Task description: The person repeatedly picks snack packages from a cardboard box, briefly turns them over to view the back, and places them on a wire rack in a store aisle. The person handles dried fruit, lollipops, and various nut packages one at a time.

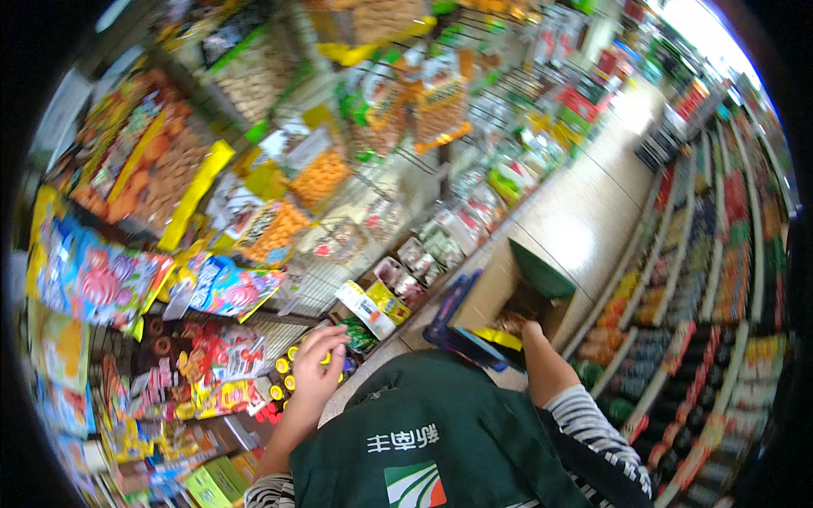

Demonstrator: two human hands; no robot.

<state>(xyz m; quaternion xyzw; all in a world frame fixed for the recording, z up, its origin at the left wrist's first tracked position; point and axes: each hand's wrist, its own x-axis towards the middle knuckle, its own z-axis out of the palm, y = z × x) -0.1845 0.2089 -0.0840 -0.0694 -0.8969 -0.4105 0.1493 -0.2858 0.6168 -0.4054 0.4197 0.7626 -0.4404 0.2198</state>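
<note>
My left hand [319,360] hovers beside the lower rack, with nothing in it and the fingers loosely spread. Just below it are several jars with yellow lids [281,366], and a dark green packet [359,335] lies to its right. My right hand [532,333] reaches down into an open cardboard box [488,293] on the aisle floor. Inside the box is a snack bag with a yellow edge [498,338], right by that hand. The fingers are mostly hidden and blurred, so a grip on the bag cannot be made out.
Bagged nuts [441,105] and bagged candy [105,273] hang from a wire rack on the left. Small boxes [375,308] line the rack's foot. A blue plastic crate or stool [448,324] touches the cardboard box. Shelves of bottles [683,387] run along the right of the tiled aisle [571,203].
</note>
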